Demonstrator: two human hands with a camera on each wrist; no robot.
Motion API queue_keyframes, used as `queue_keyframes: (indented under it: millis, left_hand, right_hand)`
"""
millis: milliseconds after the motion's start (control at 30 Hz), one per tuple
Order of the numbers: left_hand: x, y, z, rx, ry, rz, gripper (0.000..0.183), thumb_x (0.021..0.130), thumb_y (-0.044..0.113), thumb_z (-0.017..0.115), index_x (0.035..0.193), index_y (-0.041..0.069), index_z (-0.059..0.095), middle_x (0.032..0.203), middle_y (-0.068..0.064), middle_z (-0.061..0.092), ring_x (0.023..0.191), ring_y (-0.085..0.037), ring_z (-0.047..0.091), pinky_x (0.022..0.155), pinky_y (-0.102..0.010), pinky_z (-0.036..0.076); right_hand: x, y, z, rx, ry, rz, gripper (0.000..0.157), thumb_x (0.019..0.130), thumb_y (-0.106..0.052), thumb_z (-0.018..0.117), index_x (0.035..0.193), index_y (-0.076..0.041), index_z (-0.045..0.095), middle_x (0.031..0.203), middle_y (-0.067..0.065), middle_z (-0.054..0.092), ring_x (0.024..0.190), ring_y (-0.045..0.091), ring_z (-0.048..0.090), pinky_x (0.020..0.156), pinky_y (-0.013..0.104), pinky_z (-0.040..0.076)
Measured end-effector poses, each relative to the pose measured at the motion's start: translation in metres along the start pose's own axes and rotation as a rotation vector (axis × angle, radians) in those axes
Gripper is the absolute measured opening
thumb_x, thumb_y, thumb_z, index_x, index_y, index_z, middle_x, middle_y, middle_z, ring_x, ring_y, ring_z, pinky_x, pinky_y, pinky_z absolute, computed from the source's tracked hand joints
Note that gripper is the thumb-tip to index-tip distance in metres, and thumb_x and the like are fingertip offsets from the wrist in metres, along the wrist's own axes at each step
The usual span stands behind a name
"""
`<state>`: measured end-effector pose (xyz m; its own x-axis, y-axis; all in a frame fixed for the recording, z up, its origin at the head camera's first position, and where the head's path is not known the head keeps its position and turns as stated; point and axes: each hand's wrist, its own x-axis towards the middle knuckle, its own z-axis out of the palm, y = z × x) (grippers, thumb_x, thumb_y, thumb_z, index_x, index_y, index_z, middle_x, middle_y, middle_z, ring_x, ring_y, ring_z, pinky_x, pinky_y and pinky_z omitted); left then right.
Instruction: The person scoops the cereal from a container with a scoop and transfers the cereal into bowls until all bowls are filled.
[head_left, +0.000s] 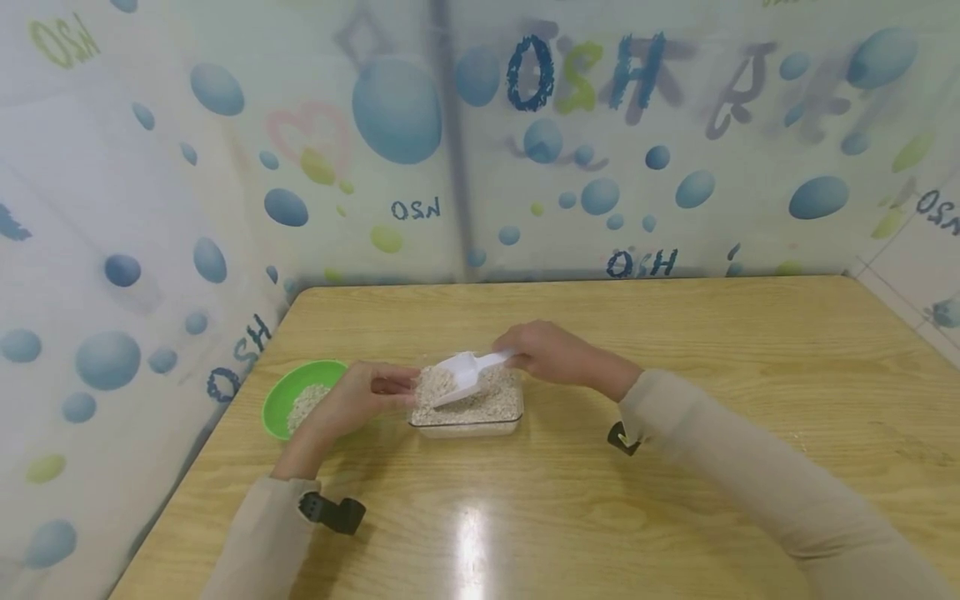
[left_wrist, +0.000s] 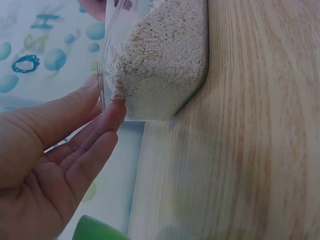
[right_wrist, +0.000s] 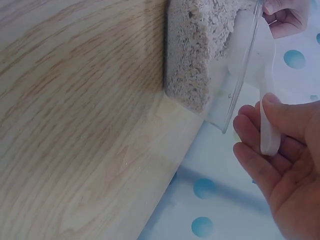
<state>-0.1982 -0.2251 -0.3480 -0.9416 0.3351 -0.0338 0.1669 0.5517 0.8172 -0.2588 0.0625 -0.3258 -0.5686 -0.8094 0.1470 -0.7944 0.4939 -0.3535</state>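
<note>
A clear rectangular container (head_left: 468, 431) filled with rolled oats (head_left: 483, 408) stands on the table. My left hand (head_left: 358, 400) pinches its left rim between thumb and fingers, as the left wrist view shows. In my right hand (head_left: 551, 352) is the handle of a white plastic scoop (head_left: 467, 367), pinched between thumb and fingers. The scoop lies tilted down to the left in the container, with oats at its mouth. In the right wrist view, its handle (right_wrist: 270, 134) rises past the container's rim. Left of the container is a green bowl (head_left: 279, 404) with some oats in it, partly behind my left hand.
The wooden table (head_left: 675, 333) reaches back to a wall covering (head_left: 585, 225) printed with blue bubbles and letters. Another patterned sheet hangs along the left side. Dark devices (head_left: 333, 512) are strapped at both wrists.
</note>
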Motion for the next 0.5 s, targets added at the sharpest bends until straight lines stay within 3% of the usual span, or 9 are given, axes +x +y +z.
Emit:
queue_keyframes:
  millis: [500]
  left_hand:
    - [-0.0014,-0.0002,-0.0004,0.010,0.001,0.018,0.042,0.083,0.013,0.068,0.119,-0.005,0.058,0.109,-0.020,0.061,0.097,-0.029,0.061,0.080,-0.033,0.051]
  right_hand:
    - [-0.0024,-0.0020,0.0047,-0.006,0.031,-0.012,0.025,0.089,-0.006,0.057,0.113,0.000,0.062,0.109,0.013,0.063,0.102,0.026,0.058,0.091,0.038,0.045]
